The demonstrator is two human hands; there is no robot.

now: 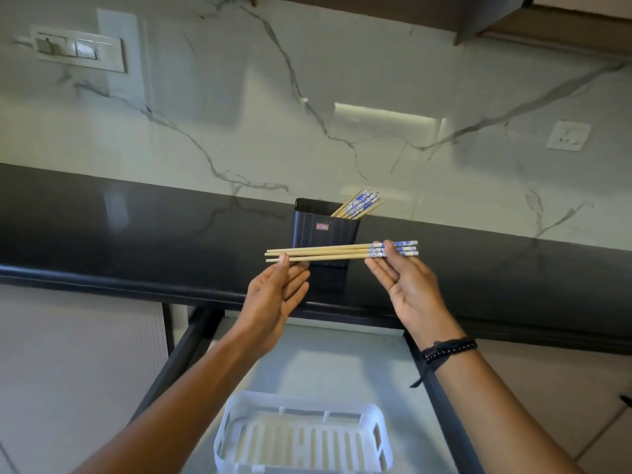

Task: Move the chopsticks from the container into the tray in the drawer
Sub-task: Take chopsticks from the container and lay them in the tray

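- Chopsticks, a small bundle of pale wooden sticks with blue-and-white patterned tops, lie level in the air between both hands, just in front of the container.
- The left hand pinches the chopsticks at their plain thin tips, with the thumb on top and nearly straight fingers beneath.
- The right hand pinches the patterned ends the same way, thumb over and fingers under. The patterned tops stick out past the thumb to the right.
- A black beaded bracelet sits on the right wrist.
- The container is dark and ribbed with a small red label. It stands upright on the black tabletop, behind the held bundle.
- A second bunch of the same sticks leans toward the container's right rim, patterned ends up.
- Below the hands the drawer stands open, with a white slotted tray on its pale floor.
- A grey-veined marble wall rises behind the tabletop, with a switch plate at left and a socket at right.
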